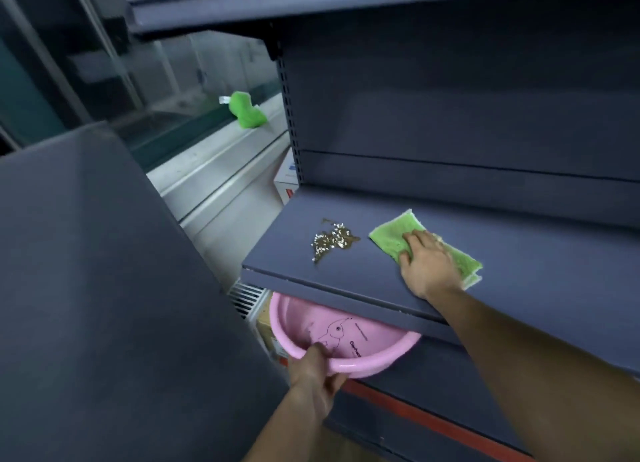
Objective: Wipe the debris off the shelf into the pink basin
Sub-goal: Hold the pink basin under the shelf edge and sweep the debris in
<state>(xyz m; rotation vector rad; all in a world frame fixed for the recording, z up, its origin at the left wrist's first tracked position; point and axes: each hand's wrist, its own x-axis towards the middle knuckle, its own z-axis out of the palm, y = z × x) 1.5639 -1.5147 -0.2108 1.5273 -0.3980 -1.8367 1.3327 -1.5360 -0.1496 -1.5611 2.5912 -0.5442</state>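
A small heap of brown and white debris (330, 240) lies on the dark grey shelf (346, 274), near its left end. To the right of it lies a folded green cloth (394, 233); my right hand (427, 262) presses flat on the cloth's near half. The cloth's left edge is a short gap from the debris. Under the shelf's front edge, below the debris, a pink basin (346, 337) is held tilted, its far part hidden by the shelf. My left hand (317, 375) grips the basin's near rim, thumb inside.
A dark grey panel (104, 288) fills the left foreground. An upper shelf (311, 1) overhangs. Beyond the shelf's left end stand a white chest freezer (214, 177) with a green object (247, 111) on it, and a white box (287, 177).
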